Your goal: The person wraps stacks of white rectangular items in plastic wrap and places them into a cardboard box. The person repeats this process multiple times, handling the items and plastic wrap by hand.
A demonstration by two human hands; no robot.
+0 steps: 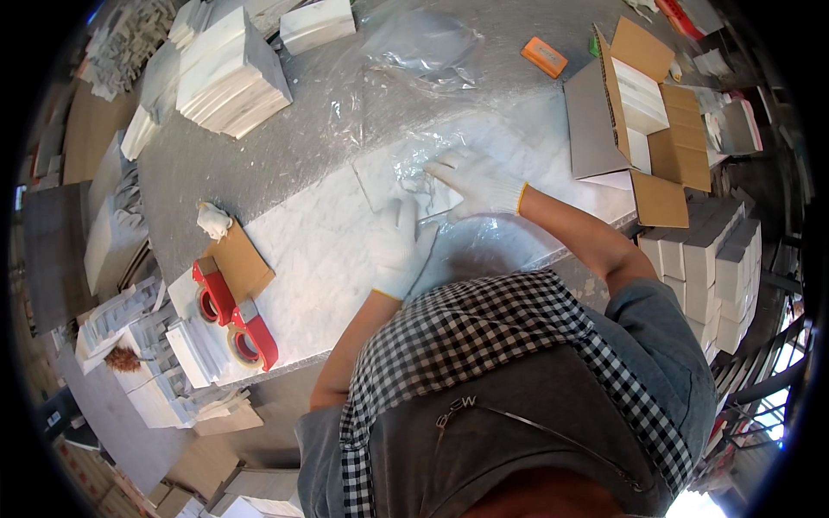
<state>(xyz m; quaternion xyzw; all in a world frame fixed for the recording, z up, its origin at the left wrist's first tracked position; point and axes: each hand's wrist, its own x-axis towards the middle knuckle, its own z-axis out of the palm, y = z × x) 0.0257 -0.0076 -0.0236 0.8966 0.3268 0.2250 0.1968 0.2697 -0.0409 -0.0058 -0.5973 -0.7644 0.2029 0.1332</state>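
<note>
Both my hands wear white knitted gloves and rest at a white marble tile (pixel 439 204) on a pale marble work surface (pixel 311 246). Clear plastic film (pixel 416 154) lies over and around the tile, wrinkled and shiny. My right hand (pixel 477 183) reaches in from the right, its fingers stretched out across the film at the tile's far side. My left hand (pixel 399 249) lies at the tile's near left edge, fingers pointing away from me and thumb apart. Part of the tile is hidden under the gloves.
Two red tape dispensers (pixel 250 337) and a cardboard piece (pixel 240 261) lie at the left. Stacked white tiles (pixel 233 78) stand far left. More clear film (pixel 427 47) and an orange block (pixel 544 57) lie at the back. An opened carton (pixel 596 121) holding white tiles stands right.
</note>
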